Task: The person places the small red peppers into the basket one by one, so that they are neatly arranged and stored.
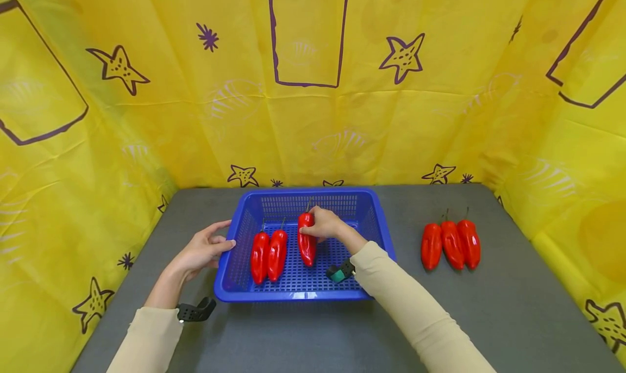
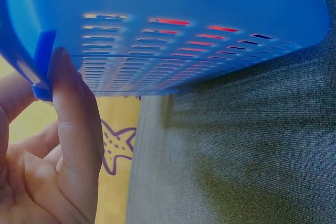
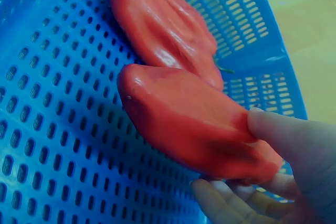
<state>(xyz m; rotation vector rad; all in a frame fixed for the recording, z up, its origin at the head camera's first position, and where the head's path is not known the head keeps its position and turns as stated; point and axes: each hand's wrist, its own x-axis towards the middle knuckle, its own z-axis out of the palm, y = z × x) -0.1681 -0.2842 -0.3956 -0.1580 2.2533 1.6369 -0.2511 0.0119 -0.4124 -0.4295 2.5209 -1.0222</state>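
My right hand (image 1: pixel 324 223) grips a long red chili pepper (image 1: pixel 307 241) by its stem half, inside a blue plastic basket (image 1: pixel 303 297). Thumb on one side and fingers on the other show around this pepper (image 3: pixel 194 124) in the right wrist view. Two more red peppers (image 1: pixel 268 255) lie side by side in the basket's left half, tips toward me. At the basket's left rim, my left hand (image 1: pixel 202 249) holds the edge. The left wrist view shows that hand (image 2: pixel 73 145) pinching the rim (image 2: pixel 44 59) from outside, with red showing through the wall slots.
Three red peppers (image 1: pixel 451 245) lie in a row on the grey table (image 1: pixel 508 318), right of the basket. A yellow patterned cloth (image 1: pixel 303 134) hangs behind the table and along both sides. A black wrist strap (image 1: pixel 196 310) sits on the left wrist.
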